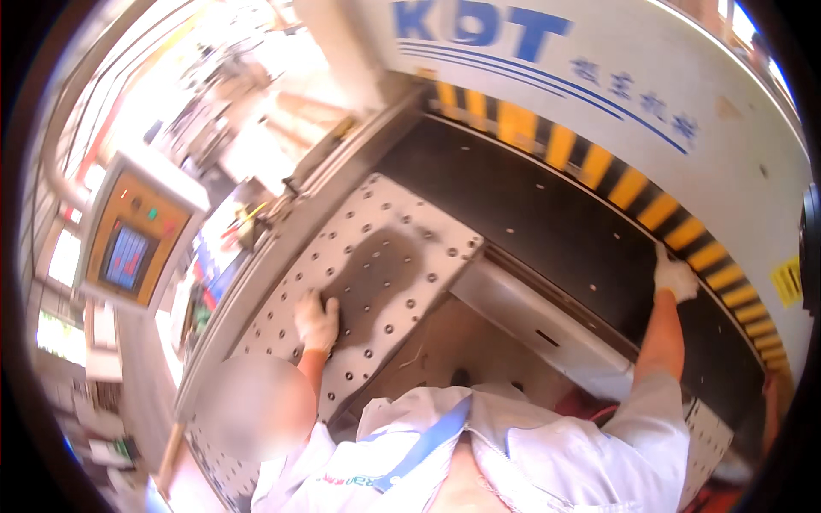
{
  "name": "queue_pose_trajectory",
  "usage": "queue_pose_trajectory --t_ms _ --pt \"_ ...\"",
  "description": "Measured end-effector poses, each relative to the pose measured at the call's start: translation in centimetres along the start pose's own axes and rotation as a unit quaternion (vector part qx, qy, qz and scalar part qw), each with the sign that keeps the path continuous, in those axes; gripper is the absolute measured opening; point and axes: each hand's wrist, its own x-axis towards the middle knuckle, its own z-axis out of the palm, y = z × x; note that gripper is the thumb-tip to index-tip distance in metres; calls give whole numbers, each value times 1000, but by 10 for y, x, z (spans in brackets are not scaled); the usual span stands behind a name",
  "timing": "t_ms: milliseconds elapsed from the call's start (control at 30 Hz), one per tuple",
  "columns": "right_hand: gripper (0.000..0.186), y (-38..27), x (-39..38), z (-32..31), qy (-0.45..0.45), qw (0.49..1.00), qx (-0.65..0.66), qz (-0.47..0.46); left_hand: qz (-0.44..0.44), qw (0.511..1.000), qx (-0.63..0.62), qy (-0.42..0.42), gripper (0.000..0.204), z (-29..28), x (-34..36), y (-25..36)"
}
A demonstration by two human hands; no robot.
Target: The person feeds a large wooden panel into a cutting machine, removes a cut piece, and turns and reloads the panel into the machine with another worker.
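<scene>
My left hand (pixel 316 321), in a white glove, lies flat with fingers spread on a grey metal table (pixel 385 222) dotted with rows of small round rollers. It holds nothing. My right hand (pixel 676 275), also gloved, reaches far right and presses against the upper edge of a wide black panel (pixel 530 205), just under a yellow-and-black striped band (pixel 633 184). One finger points up along the stripe. Whether it grips the edge is unclear. My white shirt and blue strap (pixel 428 440) fill the lower middle.
A large white machine housing (pixel 701 60) with blue markings arches over the striped band. A grey metal beam (pixel 530 316) runs below the black panel. At left hangs an orange-faced control box with a lit screen (pixel 128 252). Cluttered benches lie beyond it.
</scene>
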Motion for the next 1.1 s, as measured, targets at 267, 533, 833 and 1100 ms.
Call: queue_pose_trajectory --t_ms 267,533,833,1100 --pt "117 3 7 40 88 996 3 -24 -67 995 -2 -72 53 -45 15 35" --pt "122 -8 10 39 8 999 30 -14 -88 993 -11 -72 52 -51 12 32" --pt "125 -1 17 40 -36 999 15 8 -85 994 -36 -55 50 -43 8 30" --pt "126 -1 9 31 -34 999 4 16 -94 992 -27 -74 54 -49 10 37"
